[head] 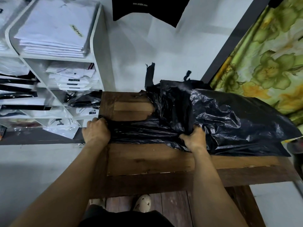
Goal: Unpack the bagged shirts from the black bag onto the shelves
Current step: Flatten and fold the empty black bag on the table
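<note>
A crumpled, glossy black bag point(229, 118) lies flat across the brown wooden table point(147, 159). My left hand point(95, 130) grips the bag's left end at the table's left edge. My right hand point(194, 139) clutches a bunched fold of the same bag near its middle. What the bag holds is hidden. White shelves point(96, 51) stand to the left, with a stack of bagged white shirts point(52, 30) on the upper shelf. Below that stack, more bagged shirts point(72, 78) fill the lower compartments.
A loose bagged shirt point(62, 128) sticks out of the lowest shelf near my left hand. A green floral cloth point(265, 63) hangs to the right behind the table. A black garment point(147, 9) hangs on the white wall above. My feet show under the table.
</note>
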